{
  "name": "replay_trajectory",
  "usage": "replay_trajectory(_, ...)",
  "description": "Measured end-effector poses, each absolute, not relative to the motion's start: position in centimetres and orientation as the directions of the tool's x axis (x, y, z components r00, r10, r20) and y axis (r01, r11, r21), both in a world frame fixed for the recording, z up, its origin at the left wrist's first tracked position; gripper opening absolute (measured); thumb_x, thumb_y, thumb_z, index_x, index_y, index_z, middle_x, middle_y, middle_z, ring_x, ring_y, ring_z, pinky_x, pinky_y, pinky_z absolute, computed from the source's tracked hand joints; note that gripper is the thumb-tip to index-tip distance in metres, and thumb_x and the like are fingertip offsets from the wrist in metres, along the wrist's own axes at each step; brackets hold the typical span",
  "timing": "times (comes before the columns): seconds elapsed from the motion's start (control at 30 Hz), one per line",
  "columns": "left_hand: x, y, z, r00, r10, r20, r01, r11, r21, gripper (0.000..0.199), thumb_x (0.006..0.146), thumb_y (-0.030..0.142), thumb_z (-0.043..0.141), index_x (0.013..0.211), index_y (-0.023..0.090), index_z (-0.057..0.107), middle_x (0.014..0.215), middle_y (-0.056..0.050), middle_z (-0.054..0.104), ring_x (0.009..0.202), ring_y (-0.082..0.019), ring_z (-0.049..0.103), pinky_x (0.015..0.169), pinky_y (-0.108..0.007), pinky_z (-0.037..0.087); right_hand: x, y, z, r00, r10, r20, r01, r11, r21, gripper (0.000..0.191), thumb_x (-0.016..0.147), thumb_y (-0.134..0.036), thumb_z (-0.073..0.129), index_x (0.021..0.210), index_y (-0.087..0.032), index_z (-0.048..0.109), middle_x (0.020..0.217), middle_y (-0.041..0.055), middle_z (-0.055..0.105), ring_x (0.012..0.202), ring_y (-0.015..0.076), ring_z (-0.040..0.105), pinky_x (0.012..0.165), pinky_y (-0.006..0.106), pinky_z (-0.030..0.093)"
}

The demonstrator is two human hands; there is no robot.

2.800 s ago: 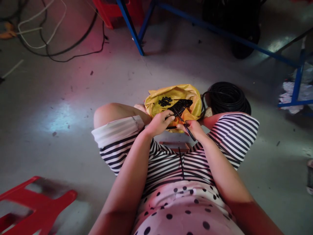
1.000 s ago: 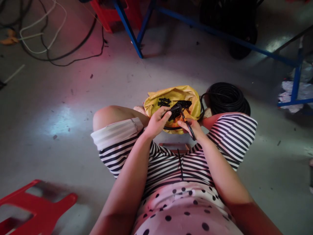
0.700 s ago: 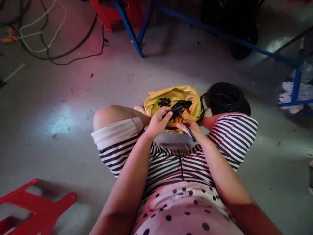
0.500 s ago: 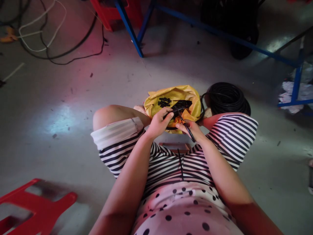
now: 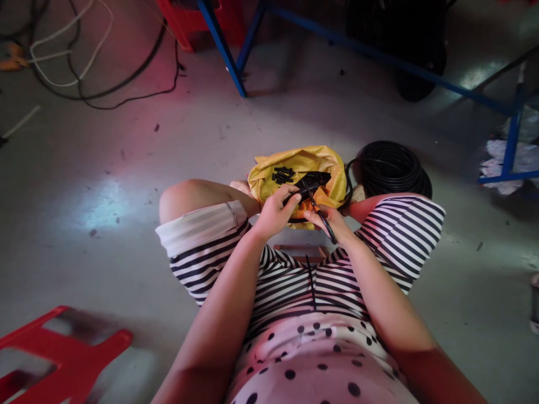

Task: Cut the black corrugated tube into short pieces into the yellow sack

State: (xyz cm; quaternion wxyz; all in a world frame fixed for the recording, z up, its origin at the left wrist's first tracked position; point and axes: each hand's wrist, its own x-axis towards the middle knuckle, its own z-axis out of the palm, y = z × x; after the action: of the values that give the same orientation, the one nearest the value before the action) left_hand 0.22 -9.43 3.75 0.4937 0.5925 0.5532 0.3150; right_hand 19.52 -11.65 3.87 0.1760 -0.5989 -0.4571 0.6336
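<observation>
My left hand is closed around a piece of black tubing, pinching it between thumb and fingers over an open yellow bag. In my right hand is a pair of dark-handled scissors; its blades reach up to the tubing beside my left thumb. Whether the blades have closed on the tubing is too small to tell. Several short black tube pieces lie inside the bag, with an orange patch of material near my right fingers. Part of the bag's near side is hidden by my hands.
A coil of black tubing rests on the floor right of the bag, one strand leading to it. Blue metal legs and a red stool stand ahead. Another red stool is at lower left. Loose cables lie at upper left.
Both hands stay over the bag with almost no movement. The left hand and the scissors have shifted very slightly to the right.
</observation>
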Motion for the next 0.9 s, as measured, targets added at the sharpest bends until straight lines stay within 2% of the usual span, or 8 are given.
replay_trajectory(0.57,0.36,-9.59,3.38,0.179,0.969,-0.173,0.319,0.109,0.942,0.021,0.097,0.037,0.052,0.107,0.020,0.062,0.104,-0.005,0.071,0.097,-0.019,0.066,0.089,-0.029,0.050,19.31,-11.73,3.85,-0.212,0.777,-0.593,0.358,-0.503,-0.787,0.050,0.079,-0.070,0.070,0.075,-0.022,0.056,0.065,-0.0020,0.051,0.064,0.0160,0.047,0.059,0.028,0.034)
replay_trajectory(0.9,0.16,-9.43,3.86,0.231,0.956,-0.179,0.397,0.075,0.915,0.022,0.098,0.035,0.050,0.107,0.020,0.064,0.104,-0.005,0.073,0.098,-0.021,0.067,0.091,-0.030,0.050,19.44,-11.80,3.65,-0.228,0.766,-0.600,0.313,-0.526,-0.791,0.051,0.081,-0.069,0.069,0.070,-0.022,0.050,0.062,-0.0028,0.047,0.061,0.0154,0.045,0.059,0.029,0.031)
